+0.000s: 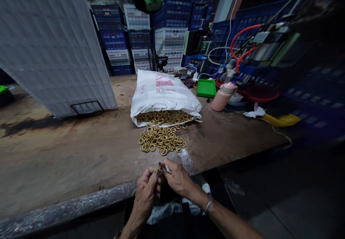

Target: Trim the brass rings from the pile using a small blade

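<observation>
Our left hand [147, 187] pinches a small gold-coloured ring [158, 168] between thumb and fingertips, over the near edge of the table. Our right hand [178, 178] closes around a small tool [168, 168] with a dark tip and a pale body; the fingers hide most of it. The tip meets the ring or lies just beside it; we cannot tell which. We see the ring almost edge-on, as a thin sliver slanting from near left to far right. The tool's long axis runs from our right palm toward the left and slightly far, tip leading. A metallic bracelet [208, 203] circles our right wrist.

Just beyond our hands lies a loose pile of rings [161, 140], round, smooth and dull gold, spilling from the open near mouth of a white woven sack [164, 91] with red print. The table [107, 142] is worn brown board, stained dark at left, its near edge wrapped in crinkled, shiny film [81, 199]. Bare board gives us open room left of the pile, up to a tall ribbed pale panel [59, 52], and some to the right. Far right of the sack sit a shallow green tray [206, 88] and a pink bottle [222, 97]; stacked slatted crates [171, 37] stand behind.
</observation>
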Demonstrator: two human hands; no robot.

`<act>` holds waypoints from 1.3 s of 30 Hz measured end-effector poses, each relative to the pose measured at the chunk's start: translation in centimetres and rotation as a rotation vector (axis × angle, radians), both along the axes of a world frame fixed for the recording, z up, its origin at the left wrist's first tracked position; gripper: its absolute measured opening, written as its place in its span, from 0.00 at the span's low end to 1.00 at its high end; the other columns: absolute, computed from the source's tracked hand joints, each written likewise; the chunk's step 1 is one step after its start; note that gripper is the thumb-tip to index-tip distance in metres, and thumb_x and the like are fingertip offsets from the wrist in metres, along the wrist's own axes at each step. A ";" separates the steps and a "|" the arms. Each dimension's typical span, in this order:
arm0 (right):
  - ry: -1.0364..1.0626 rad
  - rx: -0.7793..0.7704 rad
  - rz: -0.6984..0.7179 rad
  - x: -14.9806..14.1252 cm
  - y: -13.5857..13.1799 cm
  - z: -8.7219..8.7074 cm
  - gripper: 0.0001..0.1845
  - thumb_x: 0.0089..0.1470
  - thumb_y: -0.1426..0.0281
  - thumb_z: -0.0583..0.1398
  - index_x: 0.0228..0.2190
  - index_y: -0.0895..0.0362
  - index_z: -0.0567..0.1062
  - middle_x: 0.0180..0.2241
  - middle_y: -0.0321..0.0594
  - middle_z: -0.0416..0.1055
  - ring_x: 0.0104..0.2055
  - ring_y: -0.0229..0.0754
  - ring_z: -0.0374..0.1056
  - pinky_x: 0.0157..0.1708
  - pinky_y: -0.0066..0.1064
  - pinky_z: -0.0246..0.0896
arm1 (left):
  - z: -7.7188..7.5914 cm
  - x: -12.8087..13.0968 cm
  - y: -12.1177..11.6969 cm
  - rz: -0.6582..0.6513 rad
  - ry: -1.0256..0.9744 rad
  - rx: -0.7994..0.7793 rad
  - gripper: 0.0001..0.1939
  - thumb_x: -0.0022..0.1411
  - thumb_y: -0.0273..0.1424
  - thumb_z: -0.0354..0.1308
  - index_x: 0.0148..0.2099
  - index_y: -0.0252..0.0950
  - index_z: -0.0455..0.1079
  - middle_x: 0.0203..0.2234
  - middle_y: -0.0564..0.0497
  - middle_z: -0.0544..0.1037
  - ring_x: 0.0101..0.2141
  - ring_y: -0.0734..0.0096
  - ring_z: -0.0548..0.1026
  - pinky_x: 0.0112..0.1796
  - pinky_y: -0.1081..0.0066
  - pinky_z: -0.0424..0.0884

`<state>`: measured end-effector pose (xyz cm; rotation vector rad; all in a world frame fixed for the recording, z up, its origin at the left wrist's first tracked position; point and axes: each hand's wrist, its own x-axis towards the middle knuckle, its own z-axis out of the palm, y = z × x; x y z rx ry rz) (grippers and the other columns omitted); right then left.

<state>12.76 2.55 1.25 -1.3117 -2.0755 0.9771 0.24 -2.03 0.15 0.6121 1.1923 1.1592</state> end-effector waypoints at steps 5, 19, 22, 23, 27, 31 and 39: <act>-0.223 0.117 0.116 0.2 -0.6 -0.4 0.12 0.41 0.78 0.50 0.31 0.56 0.66 0.23 0.34 0.66 0.25 0.36 0.59 0.25 0.25 0.44 | 0.0 -0.2 0.1 -0.006 0.025 0.023 0.16 0.49 0.43 0.57 0.31 0.36 0.60 0.15 0.60 0.64 0.13 0.85 0.59 0.14 0.82 0.55; -0.494 0.162 -0.043 1.1 1.2 -0.1 0.16 0.41 0.79 0.50 0.37 0.59 0.63 0.28 0.41 0.69 0.29 0.40 0.63 0.26 0.28 0.44 | 0.3 0.0 -0.8 -0.037 -0.050 -0.032 0.16 0.48 0.43 0.58 0.29 0.36 0.61 0.14 0.60 0.65 0.12 0.84 0.59 0.14 0.81 0.54; -0.523 0.167 -0.275 2.3 3.6 -0.1 0.15 0.44 0.80 0.48 0.36 0.57 0.65 0.29 0.40 0.70 0.29 0.39 0.63 0.26 0.28 0.44 | 0.9 0.1 -0.5 -0.018 -0.212 -0.095 0.17 0.44 0.44 0.61 0.26 0.35 0.63 0.14 0.59 0.65 0.12 0.84 0.57 0.13 0.80 0.52; -0.518 0.174 -0.338 2.7 4.4 0.0 0.15 0.46 0.80 0.48 0.36 0.57 0.65 0.29 0.40 0.70 0.29 0.39 0.64 0.26 0.28 0.44 | 1.0 0.1 -0.4 -0.009 -0.244 -0.118 0.18 0.43 0.44 0.62 0.26 0.35 0.63 0.15 0.58 0.66 0.12 0.84 0.57 0.13 0.80 0.52; -0.512 0.206 -0.417 3.7 7.1 0.6 0.14 0.48 0.76 0.49 0.38 0.55 0.66 0.31 0.40 0.71 0.32 0.39 0.65 0.27 0.27 0.44 | 1.2 -0.1 0.4 0.041 -0.280 -0.168 0.18 0.40 0.41 0.65 0.28 0.33 0.67 0.22 0.52 0.74 0.15 0.83 0.60 0.15 0.79 0.54; -0.604 0.168 -0.352 3.8 8.6 0.6 0.12 0.50 0.72 0.50 0.37 0.54 0.68 0.31 0.40 0.72 0.31 0.39 0.66 0.26 0.27 0.44 | 1.7 -0.2 0.9 0.066 -0.350 -0.153 0.14 0.41 0.37 0.65 0.30 0.36 0.67 0.22 0.53 0.74 0.16 0.81 0.63 0.16 0.79 0.55; -0.671 0.144 -0.325 3.6 9.5 -0.1 0.12 0.50 0.71 0.49 0.34 0.53 0.70 0.30 0.41 0.73 0.31 0.39 0.67 0.26 0.26 0.46 | 1.9 -0.7 1.6 0.061 -0.475 -0.232 0.13 0.38 0.33 0.67 0.27 0.32 0.71 0.23 0.51 0.74 0.22 0.76 0.69 0.21 0.78 0.62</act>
